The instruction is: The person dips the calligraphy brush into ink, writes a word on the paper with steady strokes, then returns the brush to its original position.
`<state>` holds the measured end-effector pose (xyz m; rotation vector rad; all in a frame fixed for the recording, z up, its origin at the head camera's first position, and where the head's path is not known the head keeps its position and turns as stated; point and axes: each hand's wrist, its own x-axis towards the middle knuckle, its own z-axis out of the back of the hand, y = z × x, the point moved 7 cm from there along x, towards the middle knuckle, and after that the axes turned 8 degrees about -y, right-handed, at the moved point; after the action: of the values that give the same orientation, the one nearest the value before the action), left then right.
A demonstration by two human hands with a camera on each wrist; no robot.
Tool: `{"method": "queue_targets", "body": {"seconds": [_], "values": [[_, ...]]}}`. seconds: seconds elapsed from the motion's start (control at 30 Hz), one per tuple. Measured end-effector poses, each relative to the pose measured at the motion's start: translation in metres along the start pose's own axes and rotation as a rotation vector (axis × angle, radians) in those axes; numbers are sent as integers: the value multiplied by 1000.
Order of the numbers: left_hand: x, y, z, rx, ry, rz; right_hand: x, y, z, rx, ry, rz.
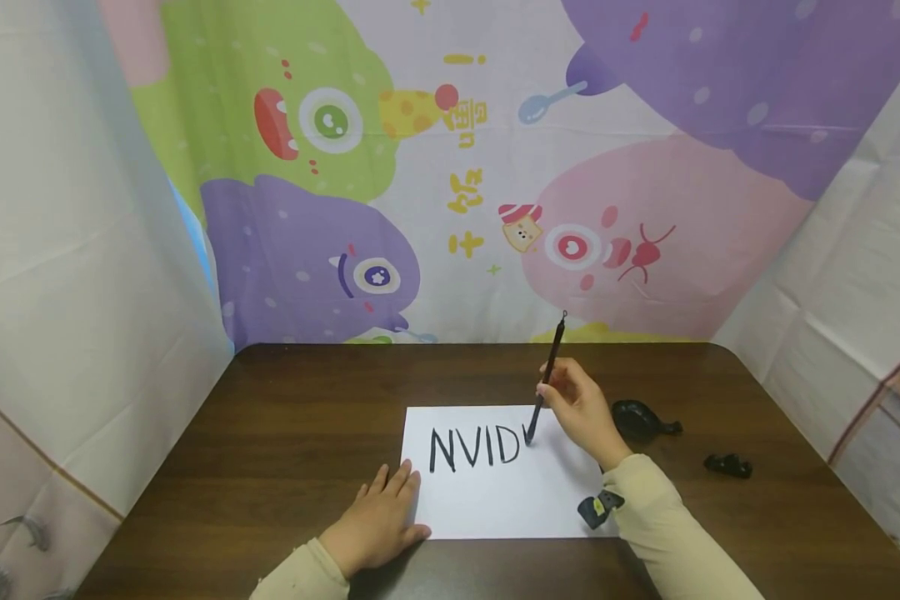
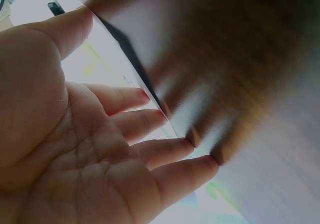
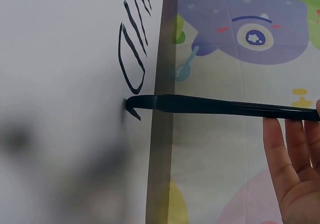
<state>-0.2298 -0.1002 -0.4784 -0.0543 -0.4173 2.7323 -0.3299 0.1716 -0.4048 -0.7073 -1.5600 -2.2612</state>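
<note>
A white sheet of paper lies on the table with the black letters NVID along its upper part. My right hand pinches a black writing brush by its handle, a small loop at the top end. In the right wrist view the bent bristles touch the paper at a short black stroke just after the D. My left hand rests with its fingers spread at the paper's left edge, the thumb by its lower left corner. The left wrist view shows those fingers straight from the palm side.
Right of the paper sit a black gourd-shaped object and a small black bumpy piece, perhaps a brush rest. The brown wooden table ends at a cartoon-printed curtain. A dark wrist device overlaps the paper's lower right.
</note>
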Motion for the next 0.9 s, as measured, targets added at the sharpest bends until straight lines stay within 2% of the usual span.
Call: {"method": "queue_targets", "body": {"seconds": [0.3, 0.5, 0.9], "values": [[-1, 0, 0, -4, -5, -5, -1, -1, 0, 81, 14, -3], [0, 0, 0, -6, -4, -4, -1, 0, -1, 78, 8, 22], [0, 0, 0, -9, -2, -3, -2, -1, -2, 53, 36, -42]]}}
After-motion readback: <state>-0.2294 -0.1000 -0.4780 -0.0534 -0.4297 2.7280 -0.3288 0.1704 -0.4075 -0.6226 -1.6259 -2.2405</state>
